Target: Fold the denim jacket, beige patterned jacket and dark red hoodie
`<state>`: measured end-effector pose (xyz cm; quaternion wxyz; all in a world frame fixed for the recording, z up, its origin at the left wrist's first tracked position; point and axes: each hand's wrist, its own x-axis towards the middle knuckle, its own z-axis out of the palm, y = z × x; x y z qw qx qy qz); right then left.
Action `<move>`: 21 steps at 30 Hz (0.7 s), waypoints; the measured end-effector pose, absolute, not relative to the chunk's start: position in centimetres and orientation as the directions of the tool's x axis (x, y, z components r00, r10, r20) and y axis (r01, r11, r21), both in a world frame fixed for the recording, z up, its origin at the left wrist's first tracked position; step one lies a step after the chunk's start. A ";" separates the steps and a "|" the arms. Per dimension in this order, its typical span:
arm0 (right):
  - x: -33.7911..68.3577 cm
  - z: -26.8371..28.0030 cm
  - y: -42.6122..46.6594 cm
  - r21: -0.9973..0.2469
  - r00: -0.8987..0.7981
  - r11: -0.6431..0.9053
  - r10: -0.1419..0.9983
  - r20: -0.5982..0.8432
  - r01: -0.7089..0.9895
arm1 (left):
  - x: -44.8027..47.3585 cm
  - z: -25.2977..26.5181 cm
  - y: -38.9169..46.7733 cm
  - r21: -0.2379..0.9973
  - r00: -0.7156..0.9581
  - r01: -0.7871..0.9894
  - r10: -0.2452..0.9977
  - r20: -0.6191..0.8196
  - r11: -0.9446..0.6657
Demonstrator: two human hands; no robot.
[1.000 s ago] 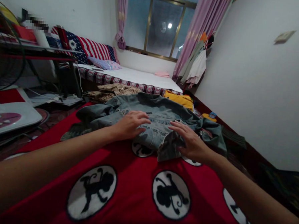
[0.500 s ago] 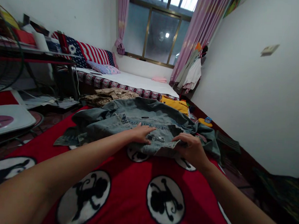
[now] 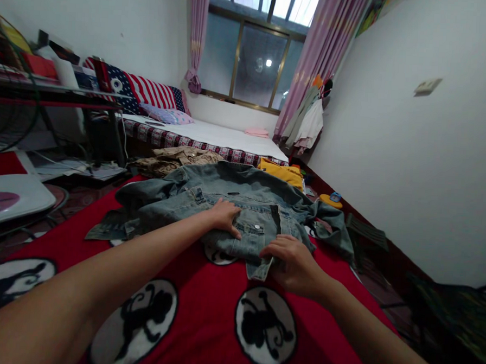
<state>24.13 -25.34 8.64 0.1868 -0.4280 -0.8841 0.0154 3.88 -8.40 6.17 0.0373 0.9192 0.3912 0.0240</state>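
Note:
A faded blue-green denim jacket (image 3: 261, 218) lies spread on a red blanket (image 3: 195, 310) with round monkey prints, its sleeves out to both sides. My left hand (image 3: 224, 216) rests on the front of the jacket near a pocket, fingers spread and lying on the cloth. At the jacket's near edge, my right hand (image 3: 293, 262) is closed on a fold of the denim, thumb beneath and mostly hidden. A pointed corner of the jacket hangs just left of those fingers.
Behind the jacket lie brown patterned clothing (image 3: 179, 159) and a folded yellow garment (image 3: 282, 173). A cluttered desk (image 3: 56, 93) and a white chair (image 3: 18, 197) stand left. A bed (image 3: 213, 134) sits beneath the window, and a wall (image 3: 423, 159) borders the right.
My right hand has moved left and nearer to me with the jacket's edge, which now points down over the blanket. My left hand has stayed on the denim, shifting slightly left in view.

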 end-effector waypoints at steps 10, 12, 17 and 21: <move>25.8 12.7 -27.1 -0.287 -0.435 0.518 0.846 0.308 0.806 | 1.6 10.1 -19.8 0.044 0.858 0.479 0.478 0.188 -0.877; 26.0 12.9 -27.1 -0.290 -0.318 0.400 0.903 0.289 0.870 | 0.4 10.8 -24.2 0.059 0.958 0.287 0.286 -0.035 -0.956; 25.9 11.7 -25.1 -0.136 -0.140 0.219 0.889 0.437 0.966 | -2.4 12.1 -28.5 0.311 0.991 0.121 0.095 -0.098 -0.943; 26.6 9.8 -23.1 0.012 -0.114 0.119 0.911 0.396 0.993 | -4.5 11.7 -24.5 0.237 0.790 0.441 0.499 0.357 -0.866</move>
